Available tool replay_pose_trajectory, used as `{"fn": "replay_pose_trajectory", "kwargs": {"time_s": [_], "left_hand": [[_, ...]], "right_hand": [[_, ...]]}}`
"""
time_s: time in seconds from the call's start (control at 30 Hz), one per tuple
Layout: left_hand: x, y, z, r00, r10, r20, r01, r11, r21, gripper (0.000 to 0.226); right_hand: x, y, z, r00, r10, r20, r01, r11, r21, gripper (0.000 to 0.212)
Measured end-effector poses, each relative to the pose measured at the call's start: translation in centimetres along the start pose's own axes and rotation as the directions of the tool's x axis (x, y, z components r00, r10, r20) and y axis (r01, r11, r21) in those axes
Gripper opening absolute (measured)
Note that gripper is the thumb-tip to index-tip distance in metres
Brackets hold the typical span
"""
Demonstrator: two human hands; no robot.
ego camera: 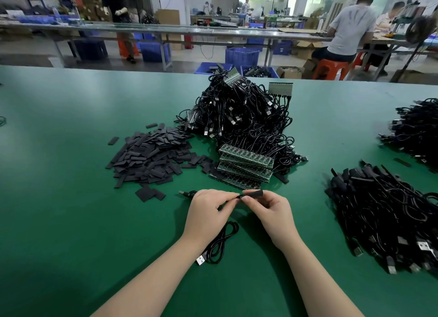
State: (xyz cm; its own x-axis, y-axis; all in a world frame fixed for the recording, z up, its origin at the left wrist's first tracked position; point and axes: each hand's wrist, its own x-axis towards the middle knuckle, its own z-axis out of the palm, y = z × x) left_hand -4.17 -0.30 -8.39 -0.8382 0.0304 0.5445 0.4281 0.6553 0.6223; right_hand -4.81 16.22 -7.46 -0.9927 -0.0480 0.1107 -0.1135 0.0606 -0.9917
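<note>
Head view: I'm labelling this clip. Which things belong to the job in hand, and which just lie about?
In hand: left hand, right hand, sleeve, cable.
Lying about: sleeve pile, circuit boards, cable heap, right-hand cables.

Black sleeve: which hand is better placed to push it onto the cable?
Right. The right hand pinches the black sleeve itself, so it can probably drive it along. The left hand grips the cable right beside the sleeve's mouth and likely serves best as the anchor.
</note>
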Motion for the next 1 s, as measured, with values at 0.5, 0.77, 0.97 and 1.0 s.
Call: {"fn": "replay_pose_trajectory", "kwargs": {"time_s": [0.5,0.77,0.97,1.0], "left_hand": [[0.37,-0.4,0.1,0.985,-0.167,0.033,0.17,0.98,-0.099,0.01],[0.33,0.0,0.03,0.992,-0.118,0.036,0.121,0.987,-0.105,0.012],[0.31,0.2,0.03,0.999,0.004,0.042,-0.001,0.996,-0.087,0.016],[0.28,0.14,0.06,0.999,0.011,0.047,-0.007,0.998,-0.068,0.017]], "right_hand": [[0.03,0.38,0.0,0.996,-0.067,0.058,0.063,0.996,0.063,0.027],[-0.02,0.32,-0.03,0.997,-0.024,0.079,0.016,0.995,0.103,0.021],[-0.02,0.4,-0.18,0.999,-0.001,0.05,-0.006,0.99,0.143,0.018],[0.0,0.36,-0.1,0.999,0.007,0.034,-0.012,0.992,0.127,0.016]]}}
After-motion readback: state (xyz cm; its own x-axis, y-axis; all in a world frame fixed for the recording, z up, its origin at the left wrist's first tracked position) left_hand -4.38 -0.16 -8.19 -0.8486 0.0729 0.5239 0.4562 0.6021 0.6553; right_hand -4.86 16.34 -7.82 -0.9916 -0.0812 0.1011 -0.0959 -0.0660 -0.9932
